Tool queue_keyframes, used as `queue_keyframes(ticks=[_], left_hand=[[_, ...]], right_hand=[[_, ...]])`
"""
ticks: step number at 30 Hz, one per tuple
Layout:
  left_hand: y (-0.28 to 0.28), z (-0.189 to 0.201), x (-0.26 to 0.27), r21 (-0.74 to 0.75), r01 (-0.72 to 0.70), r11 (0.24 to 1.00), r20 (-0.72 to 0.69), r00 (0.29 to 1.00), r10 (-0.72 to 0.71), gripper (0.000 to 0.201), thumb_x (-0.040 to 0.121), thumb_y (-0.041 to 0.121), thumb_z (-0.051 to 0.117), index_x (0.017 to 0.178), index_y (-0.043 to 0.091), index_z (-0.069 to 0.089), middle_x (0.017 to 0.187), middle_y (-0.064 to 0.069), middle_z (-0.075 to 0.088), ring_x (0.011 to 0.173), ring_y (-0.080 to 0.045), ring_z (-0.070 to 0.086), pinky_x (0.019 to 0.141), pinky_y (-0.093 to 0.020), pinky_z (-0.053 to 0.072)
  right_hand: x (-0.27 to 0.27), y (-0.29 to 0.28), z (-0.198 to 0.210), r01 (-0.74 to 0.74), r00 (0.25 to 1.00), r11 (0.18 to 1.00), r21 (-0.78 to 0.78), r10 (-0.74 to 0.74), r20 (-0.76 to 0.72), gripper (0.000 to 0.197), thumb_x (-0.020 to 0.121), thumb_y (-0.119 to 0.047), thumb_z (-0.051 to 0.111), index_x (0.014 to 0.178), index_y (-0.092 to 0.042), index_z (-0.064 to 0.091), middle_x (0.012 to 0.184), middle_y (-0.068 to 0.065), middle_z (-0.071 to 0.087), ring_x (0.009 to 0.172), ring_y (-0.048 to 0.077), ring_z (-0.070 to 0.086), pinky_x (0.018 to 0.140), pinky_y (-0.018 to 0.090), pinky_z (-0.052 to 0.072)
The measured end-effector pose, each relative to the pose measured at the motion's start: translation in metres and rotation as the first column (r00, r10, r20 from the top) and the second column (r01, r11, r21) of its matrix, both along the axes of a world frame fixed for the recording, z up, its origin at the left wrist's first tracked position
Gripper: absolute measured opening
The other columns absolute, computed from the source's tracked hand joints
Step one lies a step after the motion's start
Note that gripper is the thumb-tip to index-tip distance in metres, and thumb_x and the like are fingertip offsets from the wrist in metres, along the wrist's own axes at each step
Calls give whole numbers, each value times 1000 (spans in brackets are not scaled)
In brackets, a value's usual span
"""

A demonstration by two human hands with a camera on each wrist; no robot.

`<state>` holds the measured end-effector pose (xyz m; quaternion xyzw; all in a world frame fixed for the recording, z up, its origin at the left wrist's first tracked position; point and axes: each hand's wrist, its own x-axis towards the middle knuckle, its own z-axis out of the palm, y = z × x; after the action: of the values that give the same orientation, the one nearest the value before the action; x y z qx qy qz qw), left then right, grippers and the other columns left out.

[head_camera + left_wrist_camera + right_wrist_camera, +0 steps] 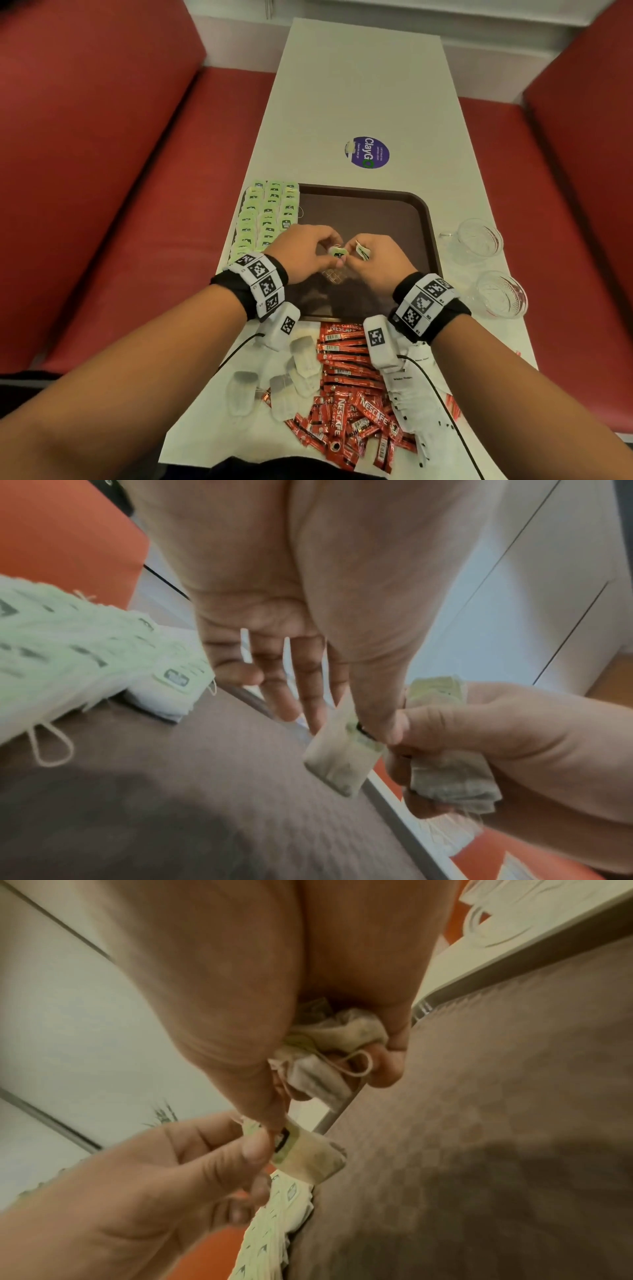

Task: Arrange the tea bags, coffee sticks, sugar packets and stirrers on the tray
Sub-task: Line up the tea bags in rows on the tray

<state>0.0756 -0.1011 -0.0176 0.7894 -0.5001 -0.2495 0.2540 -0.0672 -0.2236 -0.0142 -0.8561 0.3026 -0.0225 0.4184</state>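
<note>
A pale tea bag with a green tag hangs above the brown tray, pinched at its top between left hand and right hand. The right palm also clutches a bundle of tea bags. Rows of green-tagged tea bags overlap along the tray's left edge.

— What sort of place is this?
— A fast-food or canteen booth: red padded benches flank a narrow white table bearing a brown serving tray and "ClayGo" sticker.
</note>
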Motion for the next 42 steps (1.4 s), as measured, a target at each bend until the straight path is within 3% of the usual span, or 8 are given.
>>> queue_keyframes(ticks=[4, 7, 11, 18, 25, 28, 38, 42], left_hand=[[8, 11, 6, -41, 30, 999, 146, 989, -24, 11, 91, 38, 69, 95, 28, 71, 87, 13, 61, 82, -9, 56, 76, -27, 44], [15, 17, 10, -144, 34, 989, 114, 993, -18, 4, 90, 33, 71, 89, 30, 70, 80, 17, 57, 76, -3, 52, 70, -21, 37], [21, 22, 21, -158, 40, 987, 97, 995, -25, 4, 90, 31, 72, 90, 28, 71, 82, 13, 64, 77, -11, 57, 72, -27, 45], [23, 19, 72, -38, -133, 990, 175, 975, 137, 13, 97, 28, 63, 106, 21, 69, 91, 7, 67, 86, -16, 63, 83, -32, 51], [14, -6, 92, 235, -43, 971, 154, 988, 6, 17, 96, 29, 65, 111, 23, 69, 99, 5, 69, 92, -14, 64, 79, -26, 46], [8, -17, 96, 246, -68, 967, 190, 982, 20, 17, 95, 30, 66, 109, 21, 71, 99, 3, 70, 90, -14, 62, 75, -24, 41], [-15, -16, 103, 257, -265, 929, 353, 921, 165, 21, 91, 43, 65, 100, 25, 62, 92, 4, 62, 89, -19, 58, 75, -30, 46], [-26, -17, 90, 358, -231, 905, 415, 907, 68, 42, 89, 57, 58, 92, 15, 60, 86, -3, 62, 81, -24, 59, 67, -32, 45]], right_hand=[[10, 8, 0, -14, 999, 1000, 25, 13, 42, 7, 88, -27, 73, 84, -24, 69, 79, 0, 71, 73, 17, 68, 73, 45, 59], [14, 16, -1, -51, 996, 997, 51, 48, 71, 7, 87, -23, 71, 82, -20, 68, 76, 4, 70, 71, 24, 67, 71, 51, 57], [21, 24, 1, -72, 995, 995, 68, 68, 69, 10, 90, -24, 69, 84, -18, 66, 76, 5, 68, 69, 25, 65, 69, 49, 57], [22, 24, 3, 41, 999, 988, 151, -46, 25, 16, 98, -15, 52, 113, -18, 47, 95, 7, 60, 66, 17, 54, 60, 32, 47], [20, 26, 8, 73, 997, 969, 235, -80, 20, 17, 101, -10, 46, 111, -14, 33, 92, 8, 52, 75, 23, 54, 59, 32, 48], [17, 27, 6, 48, 998, 971, 233, -57, 35, 17, 101, -7, 43, 111, -14, 31, 97, 8, 55, 77, 20, 56, 60, 23, 51], [16, 21, -8, -19, 1000, 1000, 0, 19, -18, 11, 101, -27, 54, 106, -17, 54, 95, 1, 62, 86, 18, 62, 72, 33, 54], [17, 20, -6, -9, 1000, 999, 34, 9, 14, 15, 98, -29, 60, 104, -15, 61, 93, 2, 66, 86, 19, 65, 80, 39, 57]])
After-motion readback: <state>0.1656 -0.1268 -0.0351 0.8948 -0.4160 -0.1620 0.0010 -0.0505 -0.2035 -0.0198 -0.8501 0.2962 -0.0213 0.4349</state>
